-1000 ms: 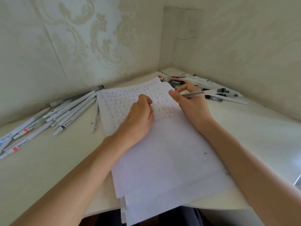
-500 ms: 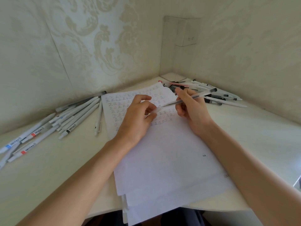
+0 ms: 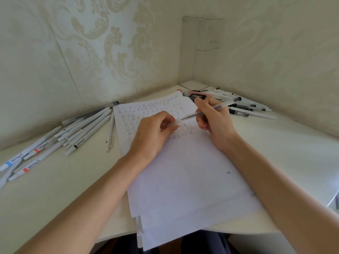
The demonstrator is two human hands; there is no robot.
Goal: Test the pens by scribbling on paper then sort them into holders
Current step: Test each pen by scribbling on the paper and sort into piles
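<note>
Left hand [image 3: 152,133], right hand [image 3: 215,123] around pen [image 3: 227,103].

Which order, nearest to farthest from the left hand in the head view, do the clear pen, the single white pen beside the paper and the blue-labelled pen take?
1. clear pen, one end pinched by the left hand.
2. single white pen, just left of the paper.
3. blue-labelled pen, far left on the desk.

A home study corner is suggested by cream damask-patterned wallpaper [image 3: 102,43] and a plain white corner desk [image 3: 55,189].
</note>
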